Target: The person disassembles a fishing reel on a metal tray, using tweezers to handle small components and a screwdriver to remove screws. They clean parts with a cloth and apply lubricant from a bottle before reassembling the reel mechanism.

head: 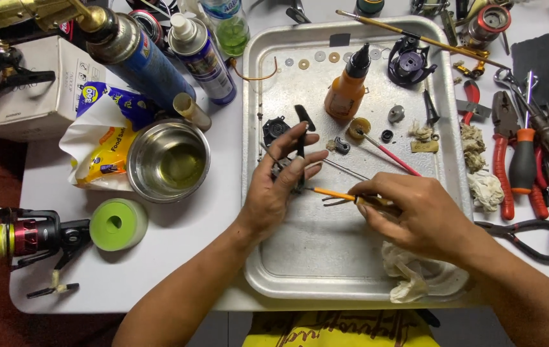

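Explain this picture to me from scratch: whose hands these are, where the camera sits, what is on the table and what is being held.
There is no machine here. A person works with two bare hands, and the one camera is worn on their head, looking down at a white table.

The left hand holds a small dark part over a metal tray. The right hand holds a thin orange-handled tool, its tip pointing at that part.

In the tray lie an orange bottle, a row of washers, a black reel piece and a crumpled rag.

Left of the tray stand a steel bowl holding yellowish liquid, spray cans, a green roll and a fishing reel. To the right lie red-handled pliers and other hand tools.
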